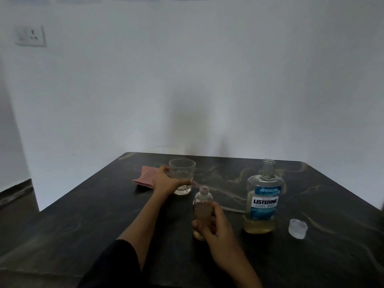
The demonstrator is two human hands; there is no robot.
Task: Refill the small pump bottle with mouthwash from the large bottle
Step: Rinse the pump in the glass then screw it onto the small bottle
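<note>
My view is dim and soft; the wall (187, 80) looks grey-blue with a faint shadow, the wall socket (31, 36) blurs, and edges bend.

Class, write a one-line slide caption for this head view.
Left hand grips glass, right hand holds uncapped small bottle beside open mouthwash bottle.

My table (311, 256) looks like dark stone with pale streaks, smooth and a bit shiny. The cup (182, 175) near the middle looks like clear glass. Both bottles, the small bottle (203, 197) and the big bottle (262, 196), are see-through plastic. The big one has a shiny blue paper label (265, 204). The cap (297, 228) at lower right is cloudy plastic. The pink cloth (144, 176) looks soft.
</note>
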